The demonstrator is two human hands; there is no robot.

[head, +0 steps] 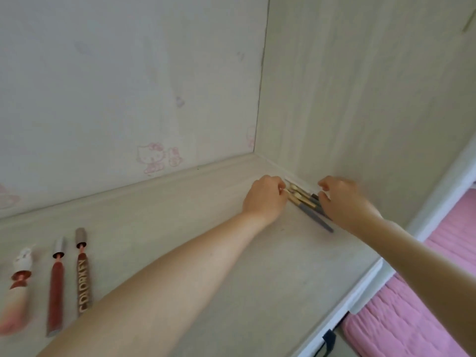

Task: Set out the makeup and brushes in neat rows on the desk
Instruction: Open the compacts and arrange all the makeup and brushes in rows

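Several makeup brushes (pixel 306 206) with grey handles and gold ferrules lie bunched in the far right corner of the pale desk (pixel 211 228). My left hand (pixel 265 199) pinches their bristle ends from the left, fingers curled. My right hand (pixel 345 202) curls over the handle ends from the right, touching them. At the desk's left front, three lip products lie side by side: a white-capped one (pixel 19 282), a red tube with a silver cap (pixel 55 287) and a brown tube (pixel 83 274) with gold lettering.
A back wall (pixel 128 86) with faint pink cartoon stickers and a side panel (pixel 360 86) close in the corner. The desk's white front edge (pixel 360 292) runs diagonally at the right, with pink bedding (pixel 412 305) below it.
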